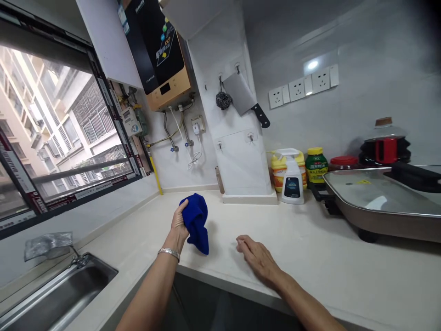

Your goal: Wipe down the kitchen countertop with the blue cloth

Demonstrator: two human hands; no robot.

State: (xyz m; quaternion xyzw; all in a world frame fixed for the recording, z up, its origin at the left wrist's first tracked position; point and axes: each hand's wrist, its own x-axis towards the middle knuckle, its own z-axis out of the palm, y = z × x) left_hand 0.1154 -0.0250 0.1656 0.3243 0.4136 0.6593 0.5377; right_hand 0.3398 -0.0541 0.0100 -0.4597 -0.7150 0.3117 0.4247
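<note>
In the head view, my left hand (179, 221) is closed around a bunched blue cloth (195, 220). A silver bracelet (168, 252) circles that wrist. The cloth hangs over the pale countertop (220, 230), its lower end drooping towards the front edge. To the right, my right hand (257, 259) is low over the counter near the front edge, apart from the cloth. Its fingers are loosely curled together and nothing shows in them. Whether this hand touches the surface I cannot tell.
A white spray bottle (292, 181), a yellow-capped green jar (316, 168) and a glass-lidded electric pan (382, 197) stand at the right. A steel sink (69, 294) is at the left. A cleaver (241, 94) and a scouring ball (223, 100) hang on the wall.
</note>
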